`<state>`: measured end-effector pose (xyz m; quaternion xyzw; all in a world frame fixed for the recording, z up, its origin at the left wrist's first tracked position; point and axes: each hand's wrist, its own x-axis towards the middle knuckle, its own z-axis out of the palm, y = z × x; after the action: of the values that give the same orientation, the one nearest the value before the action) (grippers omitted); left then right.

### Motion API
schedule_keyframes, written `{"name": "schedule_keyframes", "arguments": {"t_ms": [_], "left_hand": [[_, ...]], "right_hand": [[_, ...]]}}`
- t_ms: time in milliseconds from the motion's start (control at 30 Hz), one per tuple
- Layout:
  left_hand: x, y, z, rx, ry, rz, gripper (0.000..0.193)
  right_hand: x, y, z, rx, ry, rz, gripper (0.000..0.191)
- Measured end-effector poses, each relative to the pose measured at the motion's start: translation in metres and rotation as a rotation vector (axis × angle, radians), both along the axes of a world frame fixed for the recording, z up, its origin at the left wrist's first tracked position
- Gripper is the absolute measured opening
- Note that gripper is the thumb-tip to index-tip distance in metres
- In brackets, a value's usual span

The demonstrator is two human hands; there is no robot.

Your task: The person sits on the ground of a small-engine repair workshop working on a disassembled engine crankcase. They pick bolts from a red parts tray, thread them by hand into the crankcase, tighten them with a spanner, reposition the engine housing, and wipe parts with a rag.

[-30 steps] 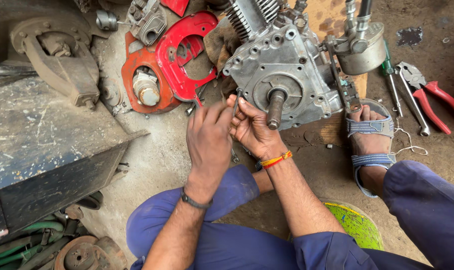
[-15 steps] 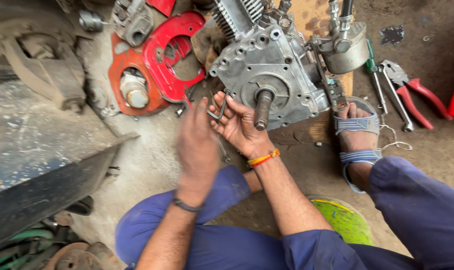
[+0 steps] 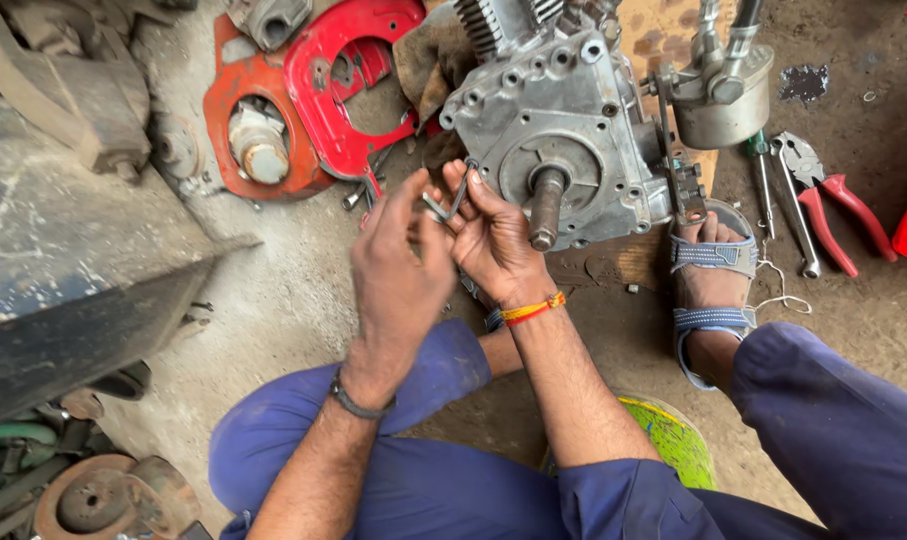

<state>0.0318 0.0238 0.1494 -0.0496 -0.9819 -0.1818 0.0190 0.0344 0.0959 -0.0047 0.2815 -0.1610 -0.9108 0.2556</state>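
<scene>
Hands work beside a grey engine [image 3: 563, 130].
Left hand [image 3: 398, 275] and right hand [image 3: 493, 240] pinch a small bent key [image 3: 443, 207] between fingertips.

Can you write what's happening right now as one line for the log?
left hand: on hex key | right hand: on hex key | engine: beside hands | pliers: on floor

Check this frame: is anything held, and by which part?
Yes. A small bent metal key is held between the left hand and right hand, fingertips on its short arm; exact grip partly hidden.

Engine [image 3: 563, 130] behind hands, pliers [image 3: 823, 195] right
</scene>
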Motion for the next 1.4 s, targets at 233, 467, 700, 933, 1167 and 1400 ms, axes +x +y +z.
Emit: {"name": "schedule_keyframes", "arguments": {"t_ms": [233,467,700,933,1167,1400], "left_hand": [[0.01,0.008,-0.016,0.053,-0.044,0.117,0.044],[0.006,0.008,-0.011,0.23,-0.12,0.216,0.047],[0.009,0.012,-0.029,0.29,-0.036,0.121,0.033],[0.0,0.028,-0.001,-0.157,-0.027,-0.308,0.034],[-0.005,0.029,0.0,0.076,-0.487,0.293,0.04],[-0.007,-0.001,0.0,-0.169,0.217,-0.124,0.021]], "right_hand": [[0.0,-0.005,-0.005,-0.096,0.073,-0.078,0.02],[0.0,-0.006,-0.006,-0.043,0.017,-0.059,0.021],[0.005,-0.007,-0.009,-0.072,0.02,-0.09,0.026],[0.006,-0.005,-0.006,0.013,0.086,-0.067,0.034],[0.005,-0.008,-0.012,0.032,0.009,0.049,0.028],[0.005,-0.006,-0.003,-0.017,0.035,-0.007,0.024]]}}
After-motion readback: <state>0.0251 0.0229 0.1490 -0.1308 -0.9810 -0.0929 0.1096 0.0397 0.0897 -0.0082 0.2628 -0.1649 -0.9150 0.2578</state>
